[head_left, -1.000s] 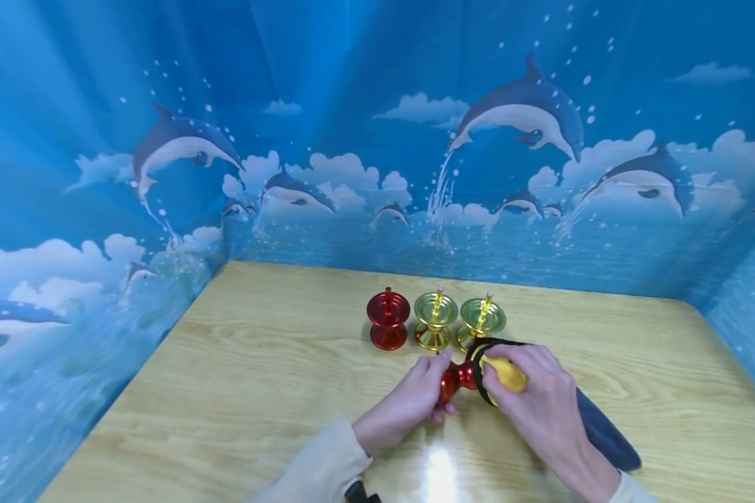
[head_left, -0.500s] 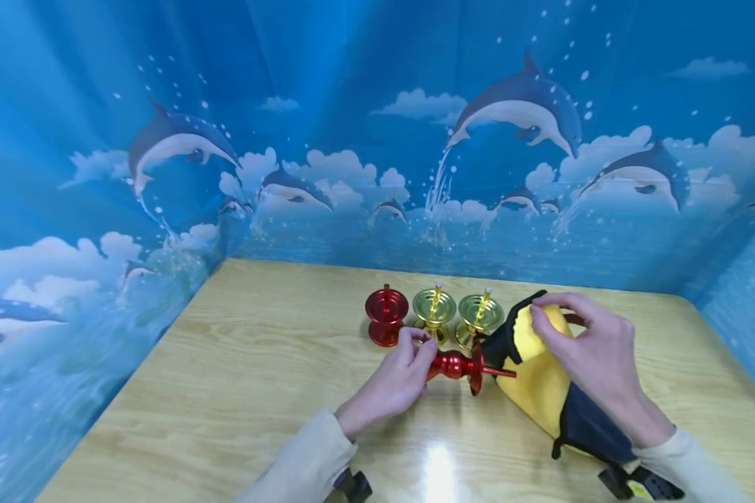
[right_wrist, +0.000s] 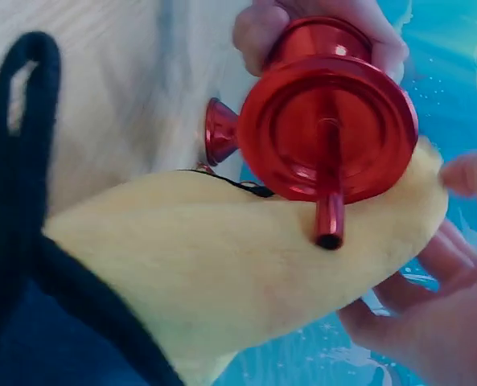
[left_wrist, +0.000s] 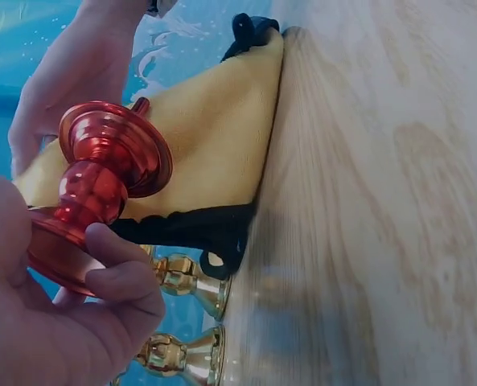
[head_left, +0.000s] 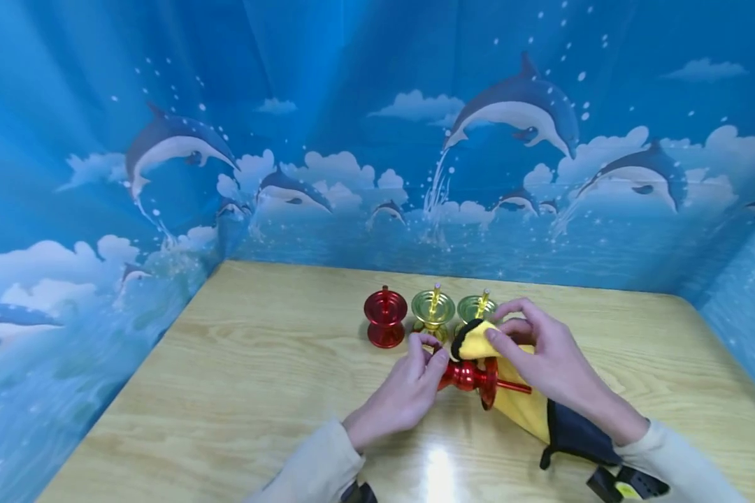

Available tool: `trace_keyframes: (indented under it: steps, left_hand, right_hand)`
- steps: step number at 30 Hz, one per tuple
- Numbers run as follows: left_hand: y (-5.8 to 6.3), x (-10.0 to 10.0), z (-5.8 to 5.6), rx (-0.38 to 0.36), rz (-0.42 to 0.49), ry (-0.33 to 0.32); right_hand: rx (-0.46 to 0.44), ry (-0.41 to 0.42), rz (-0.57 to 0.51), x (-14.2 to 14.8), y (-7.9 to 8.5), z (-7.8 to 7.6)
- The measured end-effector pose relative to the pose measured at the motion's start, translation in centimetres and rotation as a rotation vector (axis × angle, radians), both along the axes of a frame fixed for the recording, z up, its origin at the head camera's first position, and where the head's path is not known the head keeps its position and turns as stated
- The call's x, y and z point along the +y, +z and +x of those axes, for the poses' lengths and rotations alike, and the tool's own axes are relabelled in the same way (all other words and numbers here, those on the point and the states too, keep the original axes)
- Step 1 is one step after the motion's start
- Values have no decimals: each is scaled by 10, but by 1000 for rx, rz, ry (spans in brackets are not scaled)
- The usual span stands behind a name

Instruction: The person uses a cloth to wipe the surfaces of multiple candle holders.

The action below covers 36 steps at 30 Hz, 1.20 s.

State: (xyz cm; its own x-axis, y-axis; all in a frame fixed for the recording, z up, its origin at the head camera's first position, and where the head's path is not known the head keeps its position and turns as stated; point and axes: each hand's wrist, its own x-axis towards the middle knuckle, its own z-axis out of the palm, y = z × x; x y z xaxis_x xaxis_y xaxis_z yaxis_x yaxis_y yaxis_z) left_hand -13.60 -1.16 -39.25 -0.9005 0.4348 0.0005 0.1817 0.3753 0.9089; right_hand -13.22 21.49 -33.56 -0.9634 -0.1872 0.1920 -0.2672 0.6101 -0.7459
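Note:
My left hand (head_left: 403,391) grips a shiny red candle holder (head_left: 464,376) by its base, tilted on its side. Its dish and thin tube point right, toward my right hand (head_left: 556,360). That hand pinches a yellow cloth (head_left: 519,405) with black edging and a dark blue side. In the head view a folded corner of the cloth lies over the upper side of the holder. From the right wrist, the dish and tube (right_wrist: 329,221) stand in front of the cloth's yellow face. My left fingers (left_wrist: 125,277) curl around the base in the left wrist view.
Behind my hands stand another red holder (head_left: 386,318) and two gold ones, the left gold holder (head_left: 433,314) and the right gold holder (head_left: 475,307), partly hidden by cloth and hand. A wooden table (head_left: 258,363) meets a dolphin-printed backdrop (head_left: 327,105).
My right hand first drew the cloth away to the right, baring the holder's dish and tube, then brought it back left against the holder. The left hand has kept its grip.

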Motion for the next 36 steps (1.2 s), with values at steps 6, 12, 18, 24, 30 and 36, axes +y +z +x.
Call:
trace_keyframes:
  steps: [6, 12, 18, 24, 30, 36]
  left_hand:
    - [0, 0, 1, 35, 10, 23]
    - [0, 2, 3, 86, 13, 12]
    - [-2, 2, 3, 140, 15, -2]
    - [-5, 8, 4, 56, 18, 18]
    - [-7, 12, 6, -254, 136, 107]
    - [-6, 10, 9, -372, 195, 140]
  right_hand:
    - [-51, 187, 60, 0, -7, 1]
    - [-195, 268, 84, -2, -11, -5]
    - [-346, 316, 170, 1, -13, -11]
    - [-288, 338, 188, -3, -15, -6]
    - [188, 324, 472, -18, -20, 8]
    - [546, 260, 626, -20, -33, 15]
